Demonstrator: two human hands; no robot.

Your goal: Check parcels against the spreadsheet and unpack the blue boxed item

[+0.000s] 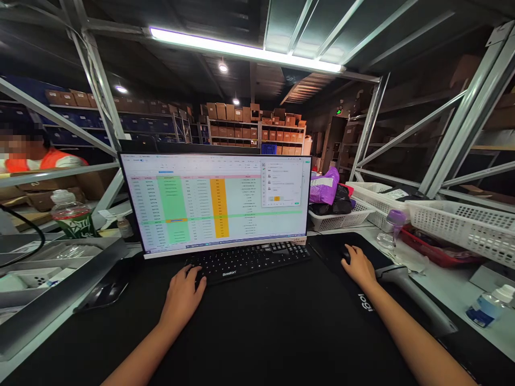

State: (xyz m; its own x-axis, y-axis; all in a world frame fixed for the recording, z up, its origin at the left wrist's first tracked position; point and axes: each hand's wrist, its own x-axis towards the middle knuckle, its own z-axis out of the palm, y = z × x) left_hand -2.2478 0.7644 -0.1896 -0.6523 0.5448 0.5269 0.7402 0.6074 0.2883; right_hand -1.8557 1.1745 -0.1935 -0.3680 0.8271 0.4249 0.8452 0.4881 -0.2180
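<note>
My left hand [183,294] rests at the left end of a black keyboard [249,264], fingers spread over the keys and holding nothing. On the black desk mat at the right, my right hand [359,266] is curled over a dark computer mouse [346,254], which is mostly hidden under the fingers. Behind the keyboard stands a monitor [249,214] with a coloured spreadsheet and a small chat window at its upper right. A grey barcode scanner [418,300] lies beside my right forearm.
White baskets [462,225] line the right side, one holding a purple package [324,187]. A small clear bottle [488,306] stands near the right edge. On the left are a phone [107,289] and a drink bottle [72,214]. A person in an orange vest [30,161] sits beyond.
</note>
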